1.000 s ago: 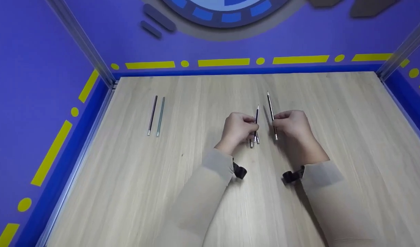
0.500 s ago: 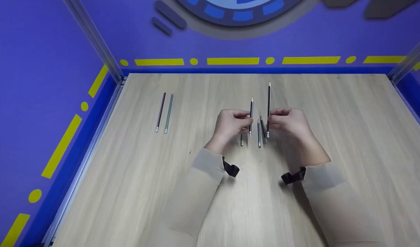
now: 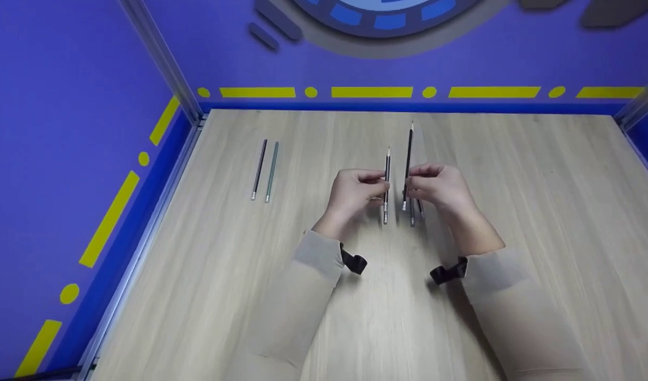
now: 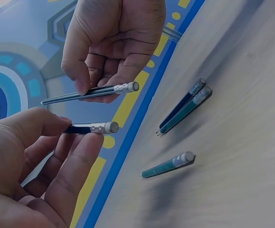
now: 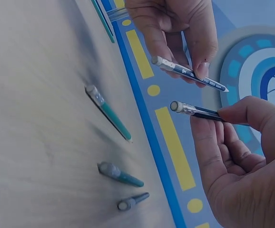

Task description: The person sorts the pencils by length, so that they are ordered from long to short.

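Note:
My left hand [image 3: 356,193] pinches a dark pencil [image 3: 387,163] near its eraser end, the sharpened tip pointing away from me. A second dark pencil [image 3: 409,145], also tip away, is pinched by my right hand [image 3: 441,185]; the two run side by side with a small gap. Both are raised off the table. Beneath them, in the left wrist view, a green pencil [image 4: 165,167] lies alone, while another green pencil [image 4: 187,111] lies close beside a dark pencil [image 4: 179,103]. In the head view my hands partly cover these three.
Farther left on the wooden table [image 3: 213,254] lie a dark pencil [image 3: 259,169] and a teal pencil [image 3: 272,172], roughly parallel, eraser ends toward me. Blue-purple panels [image 3: 250,63] with yellow marks stand along the back and sides.
Both hands have shifted left over the table, carrying their pencils. Pencils lying beneath have come partly into view between and under the hands. The head view has turned slightly left.

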The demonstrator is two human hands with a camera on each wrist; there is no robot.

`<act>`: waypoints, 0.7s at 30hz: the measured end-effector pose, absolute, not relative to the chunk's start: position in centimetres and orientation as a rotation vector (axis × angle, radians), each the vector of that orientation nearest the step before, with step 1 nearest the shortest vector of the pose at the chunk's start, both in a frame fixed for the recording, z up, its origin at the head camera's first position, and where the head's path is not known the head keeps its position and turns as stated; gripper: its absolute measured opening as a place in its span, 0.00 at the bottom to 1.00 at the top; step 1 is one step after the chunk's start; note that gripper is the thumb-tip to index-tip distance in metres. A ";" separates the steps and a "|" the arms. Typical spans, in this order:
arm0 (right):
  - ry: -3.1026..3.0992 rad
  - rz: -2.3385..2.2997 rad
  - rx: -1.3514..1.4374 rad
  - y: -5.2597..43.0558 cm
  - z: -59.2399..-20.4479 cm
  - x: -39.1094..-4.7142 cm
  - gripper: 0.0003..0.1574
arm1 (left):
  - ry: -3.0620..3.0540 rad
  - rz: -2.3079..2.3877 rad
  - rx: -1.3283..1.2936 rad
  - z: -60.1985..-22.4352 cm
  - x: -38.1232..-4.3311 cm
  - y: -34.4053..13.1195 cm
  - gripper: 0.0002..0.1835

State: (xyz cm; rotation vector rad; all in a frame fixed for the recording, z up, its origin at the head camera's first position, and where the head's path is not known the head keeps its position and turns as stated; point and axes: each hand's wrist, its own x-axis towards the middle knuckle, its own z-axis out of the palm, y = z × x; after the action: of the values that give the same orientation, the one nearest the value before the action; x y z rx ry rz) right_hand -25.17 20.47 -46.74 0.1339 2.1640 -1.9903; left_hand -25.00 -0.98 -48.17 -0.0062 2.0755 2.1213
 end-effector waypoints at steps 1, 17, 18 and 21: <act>2.154 -2.002 0.122 20.2 -46.7 -25.1 0.19 | 2.079 2.120 -0.004 -48.1 -25.0 -1.2 0.17; 2.093 -2.015 0.072 15.4 -46.5 -26.4 0.15 | 2.173 2.064 -0.027 -47.9 -25.6 -5.8 0.17; 2.097 -2.006 0.071 15.1 -46.5 -26.5 0.15 | 2.189 2.057 -0.033 -48.0 -25.6 -6.1 0.17; 2.106 -1.983 0.068 14.2 -46.5 -26.8 0.15 | 2.224 2.043 -0.056 -48.1 -25.7 -7.1 0.16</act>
State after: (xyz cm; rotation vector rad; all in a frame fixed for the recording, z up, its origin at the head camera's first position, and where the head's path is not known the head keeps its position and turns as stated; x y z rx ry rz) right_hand -26.78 14.19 -46.47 0.0683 2.1057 -1.9827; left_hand -25.72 -7.13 -48.12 -0.0565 2.2240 2.0434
